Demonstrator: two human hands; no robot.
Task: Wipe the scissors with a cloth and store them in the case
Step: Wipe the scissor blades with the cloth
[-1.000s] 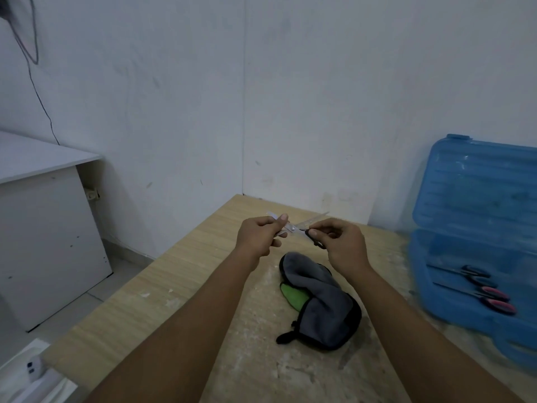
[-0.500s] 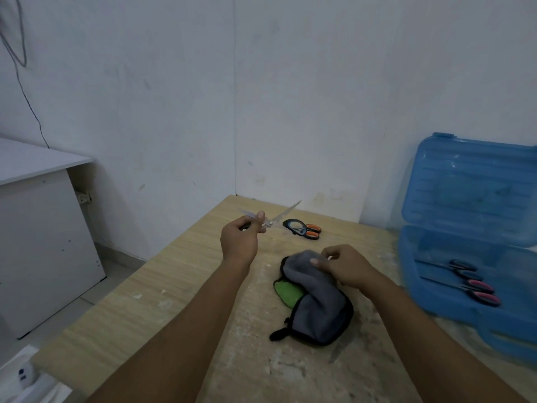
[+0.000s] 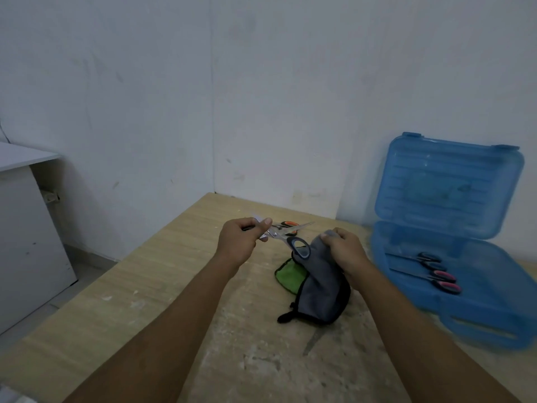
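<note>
At frame centre, your left hand (image 3: 238,242) pinched the open scissors (image 3: 286,232) by one blade; your right hand (image 3: 345,250) gripped the grey cloth (image 3: 319,283). Wiping away from the edges looked safest. The open blue case (image 3: 453,286) waited right.

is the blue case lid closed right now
No, the blue case stands open, its lid propped up against the wall, with two scissors lying inside the base.

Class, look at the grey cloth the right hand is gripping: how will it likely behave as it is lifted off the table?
The grey cloth probably hangs limp: it already drapes and folds below the right hand. It likely weighs little, since a fingertip pinch raises its top edge.
</note>
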